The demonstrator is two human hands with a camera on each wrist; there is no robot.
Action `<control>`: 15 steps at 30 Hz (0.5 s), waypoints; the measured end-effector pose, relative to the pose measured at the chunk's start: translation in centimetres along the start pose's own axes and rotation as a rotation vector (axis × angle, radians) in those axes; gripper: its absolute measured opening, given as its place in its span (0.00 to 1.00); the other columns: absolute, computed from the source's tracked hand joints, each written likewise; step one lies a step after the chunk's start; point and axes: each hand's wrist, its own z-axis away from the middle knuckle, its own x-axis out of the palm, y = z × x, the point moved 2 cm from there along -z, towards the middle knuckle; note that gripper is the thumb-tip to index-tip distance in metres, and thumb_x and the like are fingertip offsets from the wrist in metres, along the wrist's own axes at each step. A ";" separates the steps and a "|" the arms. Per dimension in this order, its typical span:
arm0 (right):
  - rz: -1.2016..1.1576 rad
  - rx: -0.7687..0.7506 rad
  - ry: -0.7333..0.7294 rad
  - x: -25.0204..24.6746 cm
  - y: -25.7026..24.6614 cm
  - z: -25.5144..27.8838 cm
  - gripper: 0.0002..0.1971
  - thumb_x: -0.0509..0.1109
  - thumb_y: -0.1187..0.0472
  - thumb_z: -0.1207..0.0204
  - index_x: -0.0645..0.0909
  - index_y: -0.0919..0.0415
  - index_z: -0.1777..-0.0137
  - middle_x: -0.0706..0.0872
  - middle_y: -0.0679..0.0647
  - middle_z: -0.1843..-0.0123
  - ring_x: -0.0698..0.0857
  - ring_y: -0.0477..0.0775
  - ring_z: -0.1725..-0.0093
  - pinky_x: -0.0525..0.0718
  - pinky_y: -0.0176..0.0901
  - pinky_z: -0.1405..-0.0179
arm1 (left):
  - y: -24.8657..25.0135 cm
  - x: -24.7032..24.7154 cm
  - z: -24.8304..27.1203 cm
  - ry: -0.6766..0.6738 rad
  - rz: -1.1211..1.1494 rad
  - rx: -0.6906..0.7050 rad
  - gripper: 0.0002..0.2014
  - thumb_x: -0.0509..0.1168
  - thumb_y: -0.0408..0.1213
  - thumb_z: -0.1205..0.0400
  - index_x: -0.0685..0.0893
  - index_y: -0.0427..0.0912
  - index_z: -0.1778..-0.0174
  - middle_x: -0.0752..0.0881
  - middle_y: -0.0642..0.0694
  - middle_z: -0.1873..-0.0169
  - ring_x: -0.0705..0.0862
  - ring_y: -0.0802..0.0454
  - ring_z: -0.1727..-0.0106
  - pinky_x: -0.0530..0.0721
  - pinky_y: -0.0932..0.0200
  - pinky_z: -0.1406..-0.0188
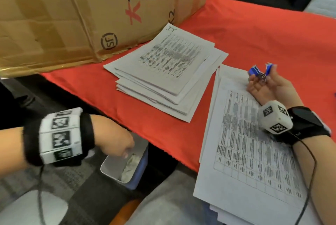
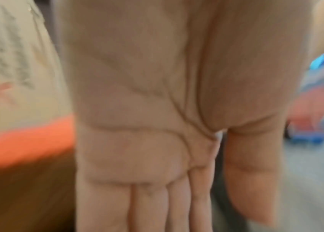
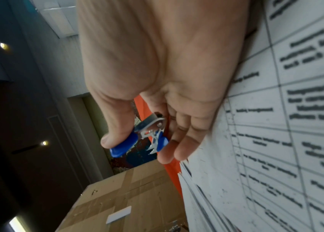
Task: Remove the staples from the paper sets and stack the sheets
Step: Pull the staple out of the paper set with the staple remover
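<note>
On the red cloth (image 1: 254, 30), two lots of paper. Near lot: printed sheets with tables (image 1: 254, 161), lying under the right forearm and overhanging the table edge toward the person; more sheets show beneath the top one. Whether any staple remains in this lot cannot be told; the corners are too small or covered.

Farther lot: a loose, fanned stack of sheets (image 1: 169, 72), just in front of the cardboard box (image 1: 54, 15), edges not squared. Judged to be the finished pile, several sheets deep, so the job looks well under way but not done.

Right hand (image 1: 267, 84) rests its heel on the near sheets, palm turned up, thumb and fingers curled lightly round a blue staple remover (image 3: 137, 139). The tool's metal claws stand apart and point away from the paper; nothing seen between them.

Left hand (image 1: 114, 141) is off the table, down over a small white bin (image 1: 109, 166) on the floor beside the person's knee. Crumpled pale scraps lie in the bin. From the head view the fingers bend down toward the rim; the wrist view shows a flat palm with fingers straight, badly blurred. No staple visible in it. Probably discarding a pulled staple; that is a guess.

Left to do, by my reading: move the freed top sheets across to the far stack, work through what lies beneath, and square the stack.
</note>
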 end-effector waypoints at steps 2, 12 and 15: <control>-0.085 -0.031 -0.007 -0.3 -0.5 -0.1 0.31 0.72 0.45 0.28 0.73 0.66 0.34 0.83 0.56 0.48 0.84 0.50 0.52 0.81 0.40 0.43 | 2.5 -3.9 3.4 -0.019 0.110 0.098 0.13 0.58 0.47 0.16 0.82 0.49 0.41 0.86 0.51 0.44 0.83 0.56 0.41 0.79 0.59 0.37; -0.272 -0.106 0.158 -1.7 -1.3 -1.0 0.20 0.72 0.46 0.32 0.79 0.64 0.51 0.82 0.55 0.56 0.83 0.50 0.65 0.79 0.42 0.59 | 9.0 -25.7 -3.8 0.768 0.250 0.256 0.21 0.58 0.48 0.15 0.71 0.44 0.27 0.80 0.47 0.36 0.78 0.48 0.37 0.73 0.60 0.41; -0.304 -0.097 0.194 -1.9 -1.3 -1.0 0.19 0.71 0.46 0.26 0.79 0.64 0.49 0.82 0.55 0.57 0.81 0.51 0.63 0.78 0.42 0.60 | 11.5 -28.1 -8.2 0.695 0.275 0.225 0.22 0.54 0.52 0.14 0.79 0.36 0.39 0.81 0.33 0.44 0.81 0.39 0.43 0.75 0.56 0.53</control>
